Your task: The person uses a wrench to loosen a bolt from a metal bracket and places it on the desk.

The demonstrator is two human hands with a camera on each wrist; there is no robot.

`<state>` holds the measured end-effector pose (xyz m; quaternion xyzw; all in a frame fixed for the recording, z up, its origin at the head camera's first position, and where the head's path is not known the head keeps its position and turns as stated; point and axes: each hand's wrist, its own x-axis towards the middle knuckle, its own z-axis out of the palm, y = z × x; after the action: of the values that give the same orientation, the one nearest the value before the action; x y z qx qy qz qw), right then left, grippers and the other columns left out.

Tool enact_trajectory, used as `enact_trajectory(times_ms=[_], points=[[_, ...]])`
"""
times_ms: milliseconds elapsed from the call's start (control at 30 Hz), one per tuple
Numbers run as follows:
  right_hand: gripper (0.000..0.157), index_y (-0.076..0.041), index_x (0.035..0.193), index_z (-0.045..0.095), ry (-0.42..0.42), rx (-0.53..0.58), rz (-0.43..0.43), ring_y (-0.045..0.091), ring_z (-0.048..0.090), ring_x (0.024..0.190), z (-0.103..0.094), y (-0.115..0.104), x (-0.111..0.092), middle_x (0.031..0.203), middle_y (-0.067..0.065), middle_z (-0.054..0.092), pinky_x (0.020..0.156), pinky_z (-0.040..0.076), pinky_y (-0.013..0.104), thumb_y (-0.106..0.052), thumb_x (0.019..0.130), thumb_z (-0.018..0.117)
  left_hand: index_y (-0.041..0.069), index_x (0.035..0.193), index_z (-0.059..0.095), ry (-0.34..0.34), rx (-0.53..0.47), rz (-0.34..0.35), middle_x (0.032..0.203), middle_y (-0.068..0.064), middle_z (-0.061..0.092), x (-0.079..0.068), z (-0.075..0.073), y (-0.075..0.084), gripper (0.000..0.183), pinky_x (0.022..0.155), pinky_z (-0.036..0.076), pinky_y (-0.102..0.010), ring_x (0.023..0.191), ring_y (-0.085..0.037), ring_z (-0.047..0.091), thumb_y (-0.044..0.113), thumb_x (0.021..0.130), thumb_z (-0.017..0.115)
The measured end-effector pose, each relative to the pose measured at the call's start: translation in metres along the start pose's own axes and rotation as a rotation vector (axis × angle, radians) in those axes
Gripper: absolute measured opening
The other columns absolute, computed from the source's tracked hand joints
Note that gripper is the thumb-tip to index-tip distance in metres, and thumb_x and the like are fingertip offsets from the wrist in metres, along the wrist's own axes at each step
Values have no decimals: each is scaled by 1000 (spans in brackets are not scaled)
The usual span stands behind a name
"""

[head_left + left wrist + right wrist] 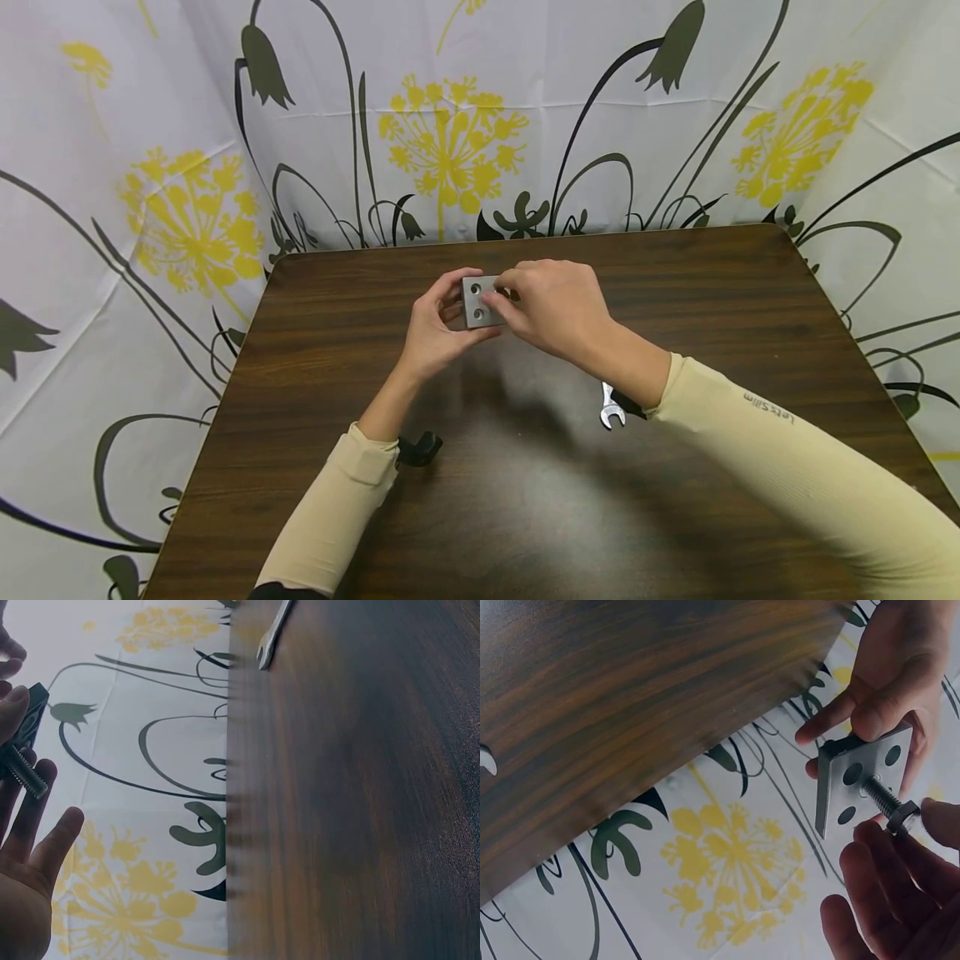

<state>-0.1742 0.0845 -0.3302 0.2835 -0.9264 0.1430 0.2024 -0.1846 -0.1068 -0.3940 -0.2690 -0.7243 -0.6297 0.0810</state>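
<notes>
A grey metal plate with several round holes (472,313) is up above the table, its edges gripped between the thumb and fingers of my left hand (432,332). From the other side my right hand (561,307) reaches across to it. The right wrist view shows a hex-head bolt (885,798) standing in a hole of the plate (832,796), part of its thread between head and plate. My right hand (904,911) pinches the bolt's head between thumb and fingers. A threaded shank (27,774) also shows by the plate in the left wrist view.
An open-end wrench (612,410) lies on the dark wood table (525,508), partly hidden under the right forearm. Behind the table's far edge hangs a white curtain with flowers (322,125). A black device (422,450) sits at the left wrist.
</notes>
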Motion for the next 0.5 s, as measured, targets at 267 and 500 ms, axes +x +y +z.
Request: enact_trajectory(times_ms=[267,500], points=[[17,-20,103,78,-33,45,-121,14,60,78,1,3,-1,90,-4,65,52,49,32,-18,87,75,-2,130,54,6,11,0,115,-18,66,1,-1,-8,71,89,54,-44,105,-24,64,-14,66,84],[26,-19,111,76,-12,37,-112,14,60,78,1,3,-2,94,-4,66,51,49,32,-30,87,75,2,130,55,5,7,13,114,-14,67,0,-2,-19,71,89,54,-41,104,-24,65,-11,67,85]])
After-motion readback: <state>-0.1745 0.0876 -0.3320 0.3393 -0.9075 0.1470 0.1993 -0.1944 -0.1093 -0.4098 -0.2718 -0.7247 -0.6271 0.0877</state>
